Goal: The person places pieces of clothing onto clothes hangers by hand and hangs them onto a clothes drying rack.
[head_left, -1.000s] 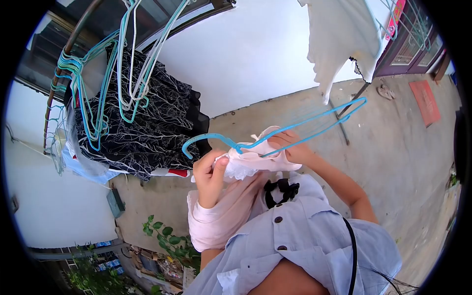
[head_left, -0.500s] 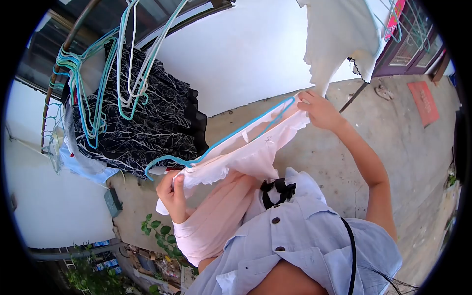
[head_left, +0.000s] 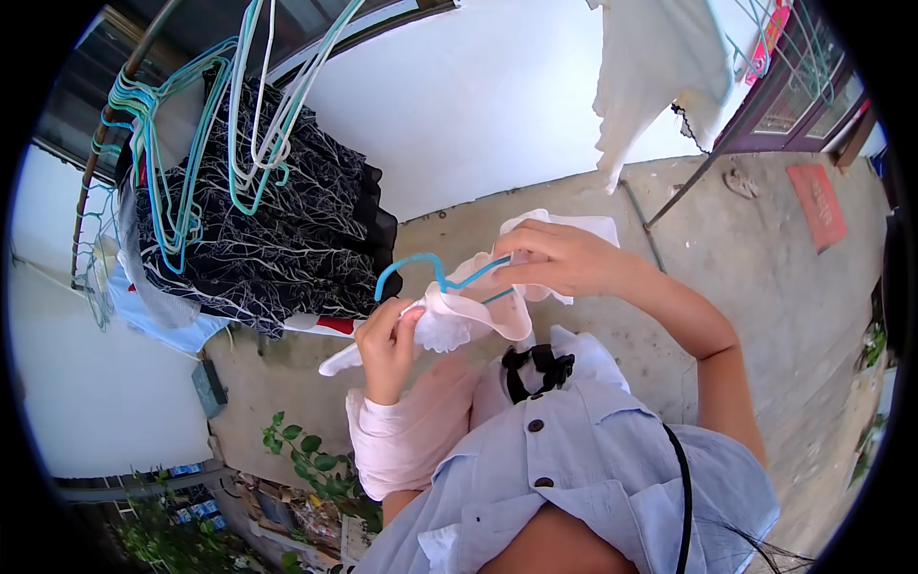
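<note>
In front of my chest a pale pink garment (head_left: 507, 320) with a ruffled edge hangs bunched on a blue clothes hanger (head_left: 421, 258), whose hook points up and to the left. My left hand (head_left: 385, 349) is closed, pinching the garment's edge just below the hook. On the other side my right hand (head_left: 559, 256) has its fingers bent over the hanger's arm and the cloth there; part of that grip is hidden. More of the pink cloth lies around my left forearm.
Several blue, green and white hangers (head_left: 158, 182) hang from a rail at the left, beside a black patterned garment (head_left: 287, 206). A pale garment (head_left: 660, 77) hangs at the upper right near a metal pole (head_left: 698, 172). A leafy plant (head_left: 311, 454) stands at lower left.
My right hand has moved left, closer to my left hand. The garment, stretched wide before, is now bunched. The hanger's hook has shifted right and up, and my left hand slightly right.
</note>
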### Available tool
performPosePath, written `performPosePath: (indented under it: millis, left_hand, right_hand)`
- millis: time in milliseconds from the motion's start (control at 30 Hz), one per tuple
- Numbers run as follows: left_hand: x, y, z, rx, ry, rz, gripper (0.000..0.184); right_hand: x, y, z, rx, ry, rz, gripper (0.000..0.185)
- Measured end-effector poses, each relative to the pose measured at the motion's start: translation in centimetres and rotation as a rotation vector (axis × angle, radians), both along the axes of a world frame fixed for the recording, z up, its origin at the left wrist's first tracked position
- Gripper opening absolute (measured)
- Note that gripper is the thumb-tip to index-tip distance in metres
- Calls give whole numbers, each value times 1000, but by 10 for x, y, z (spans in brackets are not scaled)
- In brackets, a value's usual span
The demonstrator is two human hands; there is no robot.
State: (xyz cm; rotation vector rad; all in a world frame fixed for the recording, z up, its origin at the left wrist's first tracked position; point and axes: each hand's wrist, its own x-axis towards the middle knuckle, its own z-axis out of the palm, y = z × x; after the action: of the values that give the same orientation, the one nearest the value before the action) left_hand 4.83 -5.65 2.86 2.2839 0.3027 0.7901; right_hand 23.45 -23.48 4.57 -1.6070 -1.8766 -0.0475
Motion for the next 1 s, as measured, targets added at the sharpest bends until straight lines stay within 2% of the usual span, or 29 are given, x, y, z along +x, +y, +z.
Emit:
performPosePath:
  millis: [33,67,100,167,200,267,400,467,567,633,700,733,767,833,900,967,1000]
  left_hand:
    - [1,-1,2,-72,-45,-8,10]
    - [0,-2,5,-122,-60,9,11]
    - [-1,-1,6,-124,-64,14,11]
    - [-3,3,6,-119,-63,-13,11]
    - [-2,4,7,-123,-66,-6,11]
    - [0,9,9,-73,-66,-36,10]
    - [6,29,1,80,-123,-58,14]
    - [1,43,2,152,-96,20,14]
    - [-11,63,1,181,-80,95,12]
    - [-11,64,2,173,-60,116,10]
    - [-6,60,5,343,-77,-1,8]
    - [-7,62,-7,191,-122,28,10]
    - [-9,61,-7,192,-128,24,10]
    - [-13,63,-7,269,-178,139,11]
    - [-14,64,-5,285,-185,145,11]
    - [-13,63,-4,282,-199,131,12]
    - [-8,63,-2,282,-199,131,12]
  right_hand:
    - [-3,3,-2,68,-42,13,17]
    - [-2,4,-7,172,-220,-76,26]
    - [-2,7,-7,170,-224,-70,26]
    - [-2,15,-5,331,53,-487,22]
    - [3,12,-4,328,50,-479,22]
    - [14,-3,-1,-128,357,-443,21]
    - [17,-12,18,-138,389,-442,28]
    - [24,-21,30,-71,559,-549,31]
    - [38,-35,36,24,651,-559,31]
    - [39,-36,41,23,652,-554,29]
    - [39,-36,47,20,654,-557,28]
    - [39,-35,52,-1,576,-547,26]
    - [40,-34,56,-16,501,-534,25]
    - [49,-43,62,-70,530,-485,23]
    - [57,-50,66,-133,563,-432,23]
    - [61,-55,73,-38,220,-376,25]
    - [64,-58,75,-139,215,-351,29]
